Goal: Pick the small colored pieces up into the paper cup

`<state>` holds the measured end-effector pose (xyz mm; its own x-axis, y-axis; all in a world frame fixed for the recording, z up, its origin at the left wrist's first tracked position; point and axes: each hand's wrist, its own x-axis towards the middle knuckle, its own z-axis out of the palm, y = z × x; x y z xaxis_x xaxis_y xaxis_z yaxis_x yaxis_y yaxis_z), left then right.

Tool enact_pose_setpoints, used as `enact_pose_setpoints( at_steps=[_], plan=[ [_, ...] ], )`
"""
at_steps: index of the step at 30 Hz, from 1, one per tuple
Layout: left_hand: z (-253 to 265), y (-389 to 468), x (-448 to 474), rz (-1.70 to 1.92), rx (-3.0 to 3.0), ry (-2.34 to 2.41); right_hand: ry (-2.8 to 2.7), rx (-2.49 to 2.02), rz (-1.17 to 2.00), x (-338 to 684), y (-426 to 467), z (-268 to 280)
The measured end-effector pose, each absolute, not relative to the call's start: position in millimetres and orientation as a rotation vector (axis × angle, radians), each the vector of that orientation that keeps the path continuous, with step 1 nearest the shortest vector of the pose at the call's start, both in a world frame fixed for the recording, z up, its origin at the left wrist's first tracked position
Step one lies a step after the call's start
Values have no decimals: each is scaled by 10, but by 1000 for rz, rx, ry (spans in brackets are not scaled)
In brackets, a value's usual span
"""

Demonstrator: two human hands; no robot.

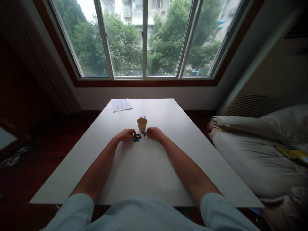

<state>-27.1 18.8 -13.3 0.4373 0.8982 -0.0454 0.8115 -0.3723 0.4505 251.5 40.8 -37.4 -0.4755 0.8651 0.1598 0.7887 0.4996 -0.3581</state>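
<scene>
A pile of small coloured pieces (137,138) is gathered on the counter (151,173) in front of a tan cup (142,126), toward its left side, and a thinner scatter (144,133) of the same is spread just beside the pile, near the cup's base. One dark piece (148,138) is set slightly apart, below the right hand (156,132). The cup is stood upright, mouth up, just beyond the pieces and between the two hands, presumably so that both can be reached with little movement of the arms.

The left hand (125,134) is placed at the left edge of the pile, with its fingers (131,130) bent and seemingly brought close together, a shape that is suited to such small things. The right hand is curled down in much the same way beside the scatter. Whether a piece is held by either hand cannot be told, as the fingertips are too small and partly hidden.

Behind the cup a thin dark loop (142,116) is seen. Printed sheets (122,105) are laid at the far left corner, well apart from the pieces, perhaps so that room is left around the hands.
</scene>
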Motion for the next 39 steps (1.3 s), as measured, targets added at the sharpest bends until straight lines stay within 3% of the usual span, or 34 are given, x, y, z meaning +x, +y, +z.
enact_pose_setpoints(
  at_steps=[31, 39],
  plan=[
    [-114, 171, -329, 279, 2336, 1499, -1988, -1314, 418, 2565, 381, -368],
    [-180, 193, -299, 322, 2377, 1560, -1908, -1294, 308, 2544, 339, -295]
  ],
)
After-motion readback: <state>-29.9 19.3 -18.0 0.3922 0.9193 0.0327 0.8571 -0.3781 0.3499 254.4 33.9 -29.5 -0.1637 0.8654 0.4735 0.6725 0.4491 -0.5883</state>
